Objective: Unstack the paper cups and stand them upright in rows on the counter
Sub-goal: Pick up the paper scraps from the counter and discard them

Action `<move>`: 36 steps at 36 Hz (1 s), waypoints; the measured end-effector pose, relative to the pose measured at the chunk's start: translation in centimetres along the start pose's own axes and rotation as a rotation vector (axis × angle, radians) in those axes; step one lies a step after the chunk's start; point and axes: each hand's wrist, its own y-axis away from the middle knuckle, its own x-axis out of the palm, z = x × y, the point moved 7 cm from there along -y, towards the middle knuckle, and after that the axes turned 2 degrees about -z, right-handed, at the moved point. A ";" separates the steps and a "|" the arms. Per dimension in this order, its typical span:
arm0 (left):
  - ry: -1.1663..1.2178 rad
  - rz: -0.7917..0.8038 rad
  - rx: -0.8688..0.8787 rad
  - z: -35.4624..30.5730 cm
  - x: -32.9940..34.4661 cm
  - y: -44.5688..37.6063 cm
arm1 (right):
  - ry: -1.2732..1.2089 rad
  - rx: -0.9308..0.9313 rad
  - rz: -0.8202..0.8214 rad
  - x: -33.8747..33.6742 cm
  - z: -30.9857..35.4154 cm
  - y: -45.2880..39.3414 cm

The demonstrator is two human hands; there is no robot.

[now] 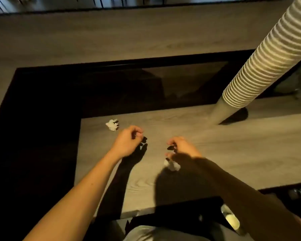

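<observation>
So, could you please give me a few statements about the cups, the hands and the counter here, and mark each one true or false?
1. The tall stack of white ribbed paper cups stands at the far right of the grey wood-grain counter. True.
2. Several single cups already stand in rows. False: no single cup is out yet.
3. The left hand grips the stack. False: it hovers near the counter's left part, well apart from the stack.
4. Two small crumpled white paper scraps lie on the counter, one beyond the left hand, one below the right hand. True.
</observation>
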 end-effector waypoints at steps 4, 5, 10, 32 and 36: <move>-0.308 -0.111 0.063 2.2 -1.2 -2.0 | 0.111 -0.028 -0.034 1.5 -0.1 -0.3; -0.435 -0.159 0.088 2.6 -1.6 -2.5 | 0.118 -0.035 -0.046 2.0 -0.4 -0.4; -0.808 -0.159 0.002 6.9 -3.1 -4.7 | 0.291 0.113 0.048 3.8 -0.8 -0.9; -0.277 0.053 0.136 -0.8 6.7 -1.4 | -0.233 0.134 -0.368 -2.6 -5.8 4.1; -0.217 0.153 0.258 -6.8 13.6 1.0 | -0.377 0.194 -0.536 -6.2 -10.9 9.2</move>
